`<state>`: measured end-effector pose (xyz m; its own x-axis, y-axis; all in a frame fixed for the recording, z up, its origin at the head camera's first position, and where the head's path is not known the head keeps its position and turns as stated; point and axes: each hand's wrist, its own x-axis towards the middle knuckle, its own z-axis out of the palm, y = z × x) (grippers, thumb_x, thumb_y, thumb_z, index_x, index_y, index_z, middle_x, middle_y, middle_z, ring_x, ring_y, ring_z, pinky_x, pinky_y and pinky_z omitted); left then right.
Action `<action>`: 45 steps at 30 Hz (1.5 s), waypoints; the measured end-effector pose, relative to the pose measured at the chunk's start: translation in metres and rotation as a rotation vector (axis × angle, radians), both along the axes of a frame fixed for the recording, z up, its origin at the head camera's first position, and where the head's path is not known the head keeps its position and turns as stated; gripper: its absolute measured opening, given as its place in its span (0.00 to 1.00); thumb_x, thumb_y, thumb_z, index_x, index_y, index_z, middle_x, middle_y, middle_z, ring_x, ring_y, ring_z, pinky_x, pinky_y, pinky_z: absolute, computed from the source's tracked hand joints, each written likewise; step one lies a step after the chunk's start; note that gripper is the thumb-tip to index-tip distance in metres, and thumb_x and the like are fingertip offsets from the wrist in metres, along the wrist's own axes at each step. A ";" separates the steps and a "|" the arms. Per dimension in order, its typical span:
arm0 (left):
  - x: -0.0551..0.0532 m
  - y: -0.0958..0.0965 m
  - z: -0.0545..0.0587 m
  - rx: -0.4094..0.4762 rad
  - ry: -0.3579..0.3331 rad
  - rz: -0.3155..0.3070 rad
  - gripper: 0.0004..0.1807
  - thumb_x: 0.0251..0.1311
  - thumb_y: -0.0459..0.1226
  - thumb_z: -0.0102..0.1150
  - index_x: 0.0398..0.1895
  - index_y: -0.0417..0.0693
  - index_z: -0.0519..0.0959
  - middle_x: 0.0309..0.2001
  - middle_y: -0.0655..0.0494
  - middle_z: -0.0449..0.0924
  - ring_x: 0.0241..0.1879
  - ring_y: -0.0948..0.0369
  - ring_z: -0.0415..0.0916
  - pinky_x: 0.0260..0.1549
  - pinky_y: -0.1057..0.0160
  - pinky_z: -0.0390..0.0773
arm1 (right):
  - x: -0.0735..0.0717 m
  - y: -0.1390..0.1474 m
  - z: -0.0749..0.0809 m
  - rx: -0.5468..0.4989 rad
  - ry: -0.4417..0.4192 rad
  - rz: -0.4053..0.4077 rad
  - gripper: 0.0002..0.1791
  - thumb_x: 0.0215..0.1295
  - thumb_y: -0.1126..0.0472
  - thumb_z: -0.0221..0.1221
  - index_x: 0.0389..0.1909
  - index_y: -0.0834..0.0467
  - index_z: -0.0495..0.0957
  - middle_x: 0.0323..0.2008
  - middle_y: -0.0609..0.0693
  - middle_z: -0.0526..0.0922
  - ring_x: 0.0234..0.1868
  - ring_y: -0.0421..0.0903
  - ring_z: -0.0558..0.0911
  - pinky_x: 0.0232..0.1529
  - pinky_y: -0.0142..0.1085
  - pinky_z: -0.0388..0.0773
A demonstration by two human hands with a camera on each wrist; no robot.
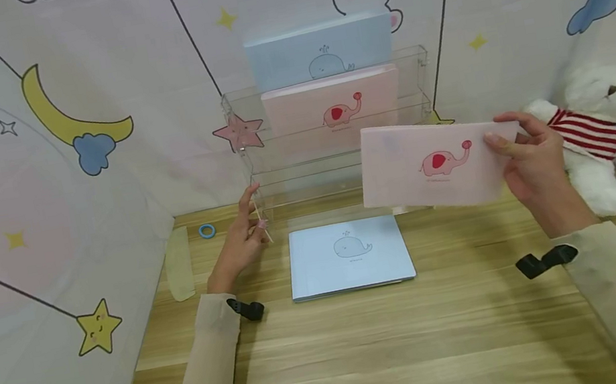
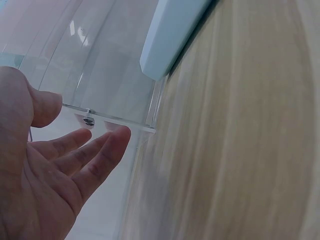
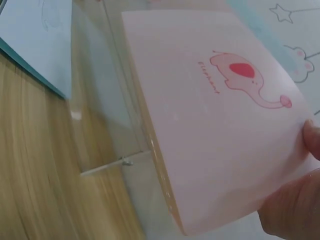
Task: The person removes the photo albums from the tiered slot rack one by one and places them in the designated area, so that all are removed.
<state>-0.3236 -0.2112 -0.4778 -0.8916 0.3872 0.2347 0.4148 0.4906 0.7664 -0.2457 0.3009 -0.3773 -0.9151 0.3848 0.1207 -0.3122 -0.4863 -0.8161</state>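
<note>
With the blue whale booklet (image 1: 351,269) lying flat as your clock centre, your right hand (image 1: 535,157) is pinching the pink elephant booklet (image 1: 401,166) by its right end, thumb on the cover, and is holding it off the table (image 1: 372,358) at two o'clock. Your left hand (image 1: 239,237), between nine and ten, is curving loosely at the clear rack's (image 1: 312,181) left side, gripping nothing; how hard it is pressing, you cannot tell.

You seem to be handling one booklet beside the rack while bracing the frame; the next move is calling for a firm pinch, a level cover and clearance from the rack's front edge.

At twelve, the rack is holding another elephant booklet (image 1: 295,112) before another whale booklet (image 1: 280,64). Between two and three, a white bear (image 1: 595,188) is sitting.
</note>
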 end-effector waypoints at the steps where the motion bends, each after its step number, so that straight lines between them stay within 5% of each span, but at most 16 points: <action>1: 0.000 0.000 0.000 -0.001 -0.001 0.001 0.45 0.82 0.29 0.46 0.86 0.82 0.42 0.81 0.28 0.55 0.54 0.38 0.87 0.41 0.45 0.90 | 0.001 0.002 -0.002 0.014 -0.011 -0.010 0.17 0.59 0.77 0.72 0.48 0.63 0.88 0.34 0.52 0.90 0.40 0.46 0.90 0.44 0.30 0.87; 9: 0.000 -0.001 -0.001 0.001 -0.017 0.012 0.46 0.82 0.29 0.46 0.86 0.83 0.42 0.81 0.28 0.54 0.58 0.37 0.85 0.41 0.45 0.91 | 0.010 0.014 -0.013 0.011 0.000 -0.013 0.16 0.60 0.80 0.69 0.48 0.64 0.88 0.35 0.50 0.75 0.41 0.45 0.80 0.38 0.27 0.85; 14: 0.001 -0.001 0.000 -0.004 -0.016 0.012 0.46 0.82 0.29 0.46 0.86 0.83 0.41 0.81 0.28 0.55 0.57 0.37 0.86 0.41 0.46 0.91 | 0.014 0.021 -0.020 -0.051 -0.012 0.015 0.16 0.60 0.82 0.68 0.46 0.64 0.88 0.34 0.51 0.82 0.35 0.44 0.86 0.37 0.28 0.88; 27: 0.001 -0.001 -0.002 0.005 -0.011 0.004 0.46 0.82 0.29 0.47 0.86 0.82 0.42 0.81 0.27 0.54 0.58 0.36 0.85 0.41 0.47 0.91 | 0.026 0.041 -0.040 -0.010 -0.063 0.043 0.15 0.62 0.82 0.67 0.46 0.65 0.88 0.34 0.52 0.89 0.37 0.43 0.89 0.40 0.27 0.87; 42: -0.001 0.000 -0.001 0.004 -0.017 0.011 0.46 0.82 0.29 0.47 0.86 0.84 0.42 0.82 0.29 0.54 0.52 0.38 0.87 0.41 0.45 0.91 | 0.041 0.059 -0.052 -0.059 -0.143 0.084 0.15 0.64 0.82 0.65 0.41 0.61 0.90 0.28 0.52 0.90 0.33 0.42 0.89 0.37 0.27 0.86; 45: 0.000 0.000 -0.001 -0.002 -0.013 0.011 0.46 0.82 0.29 0.47 0.86 0.83 0.42 0.82 0.29 0.54 0.50 0.39 0.88 0.40 0.46 0.91 | 0.043 0.063 -0.055 -0.050 -0.165 0.077 0.15 0.64 0.82 0.64 0.43 0.61 0.90 0.35 0.49 0.88 0.35 0.40 0.88 0.37 0.26 0.86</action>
<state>-0.3238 -0.2115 -0.4785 -0.8990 0.3775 0.2219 0.3988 0.4967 0.7709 -0.2027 0.3644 -0.4324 -0.9478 0.3148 -0.0510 -0.1363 -0.5445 -0.8276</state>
